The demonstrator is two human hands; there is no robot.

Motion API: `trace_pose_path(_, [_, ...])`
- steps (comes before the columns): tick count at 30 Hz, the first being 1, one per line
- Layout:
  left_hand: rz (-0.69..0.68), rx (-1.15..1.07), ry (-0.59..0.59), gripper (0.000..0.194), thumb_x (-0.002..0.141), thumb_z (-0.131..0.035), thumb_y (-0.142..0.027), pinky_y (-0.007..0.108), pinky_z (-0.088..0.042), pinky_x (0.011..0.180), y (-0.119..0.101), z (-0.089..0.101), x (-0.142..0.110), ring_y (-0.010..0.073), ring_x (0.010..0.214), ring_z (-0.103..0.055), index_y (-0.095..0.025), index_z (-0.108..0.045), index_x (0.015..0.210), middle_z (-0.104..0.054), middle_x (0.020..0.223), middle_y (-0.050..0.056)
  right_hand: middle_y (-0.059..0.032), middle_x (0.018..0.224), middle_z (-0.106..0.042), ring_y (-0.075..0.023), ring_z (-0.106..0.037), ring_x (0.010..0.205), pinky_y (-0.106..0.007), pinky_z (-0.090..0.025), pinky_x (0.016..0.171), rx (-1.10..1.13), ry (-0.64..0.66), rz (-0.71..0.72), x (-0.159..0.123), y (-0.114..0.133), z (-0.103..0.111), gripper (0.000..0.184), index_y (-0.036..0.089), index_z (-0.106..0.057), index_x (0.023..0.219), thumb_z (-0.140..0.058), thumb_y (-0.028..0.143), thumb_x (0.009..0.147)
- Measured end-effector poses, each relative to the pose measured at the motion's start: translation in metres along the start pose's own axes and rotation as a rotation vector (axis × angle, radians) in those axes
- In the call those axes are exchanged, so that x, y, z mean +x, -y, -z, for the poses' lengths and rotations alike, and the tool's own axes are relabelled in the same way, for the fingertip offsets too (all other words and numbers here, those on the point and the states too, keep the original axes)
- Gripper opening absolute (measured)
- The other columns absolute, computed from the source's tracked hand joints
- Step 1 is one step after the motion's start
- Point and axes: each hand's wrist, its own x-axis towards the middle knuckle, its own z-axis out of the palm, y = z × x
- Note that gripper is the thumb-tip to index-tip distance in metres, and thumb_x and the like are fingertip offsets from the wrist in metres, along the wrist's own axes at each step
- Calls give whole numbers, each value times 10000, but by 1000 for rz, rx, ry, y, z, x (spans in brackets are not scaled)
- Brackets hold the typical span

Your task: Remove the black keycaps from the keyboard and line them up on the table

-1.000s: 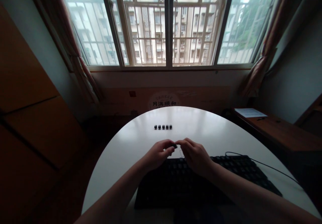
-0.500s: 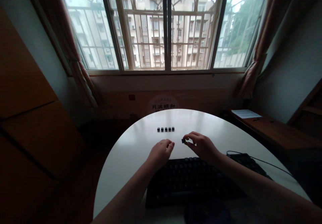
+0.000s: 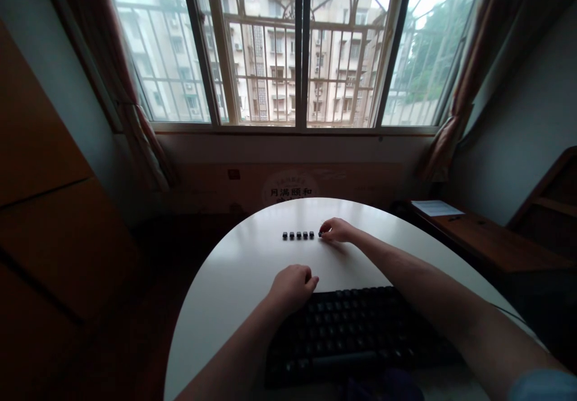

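Observation:
My right hand (image 3: 336, 231) pinches a small black keycap (image 3: 320, 234) at the right end of a row. The row is made of several like keycaps (image 3: 298, 235), set apart at even gaps on the white round table (image 3: 216, 293). Nearer to me, my left hand (image 3: 294, 284) rests by the top left corner of the black keyboard (image 3: 347, 323). Its fingers are curled in and their tips are hidden, so whether it holds anything does not show. My right forearm covers the keyboard's right part.
A dark blue or purple item (image 3: 383, 386) lies at the bottom edge, below the keyboard. To the right, a brown wooden bench (image 3: 505, 241) carries a white sheet of paper (image 3: 436, 208). A cable (image 3: 509, 312) runs over the table's right side.
My right hand has moved forward and left with the keycap, from above the keyboard to the row's right end. My left hand has drawn back slightly towards me.

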Motion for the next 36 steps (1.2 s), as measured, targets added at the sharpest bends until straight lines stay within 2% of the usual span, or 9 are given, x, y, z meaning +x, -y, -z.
trace_pose_path(5, [-11,-4,10,325,883,-475,-409,299,-406,641,-1,2,0,239,787,-633,-189,-698,795,-704,825,84,-37,934,-745,-172,-667,809,-222,-466,705,-29,12,-2,13,-4,-3,245,202,-770,977,-663,244,761])
trace_pose_path(16, [-12,-2,25,320,880,-472,-399,309,-405,647,1,1,2,247,788,-632,-190,-697,787,-707,830,90,-35,923,-745,-171,-664,796,-215,-454,688,-71,55,17,20,-2,-4,270,206,-774,988,-662,234,744])
trace_pose_path(22, [-24,-2,22,312,883,-477,-395,309,-406,653,1,0,3,247,788,-633,-190,-692,788,-703,832,88,-38,958,-738,-170,-657,807,-216,-450,693,-78,52,26,19,-2,-3,364,197,-742,1089,-686,284,740])
trace_pose_path(28, [-28,-1,13,310,877,-487,-403,300,-393,627,2,0,2,240,781,-634,-191,-687,773,-700,812,79,-36,907,-739,-167,-649,776,-219,-441,660,-87,39,21,19,2,-4,259,207,-776,977,-678,280,748])
trace_pose_path(36, [-18,-10,24,306,875,-488,-401,303,-405,647,1,2,1,240,791,-629,-193,-691,780,-703,833,85,-41,921,-736,-168,-656,808,-212,-452,682,-69,4,1,15,-4,0,253,184,-767,955,-696,224,716])
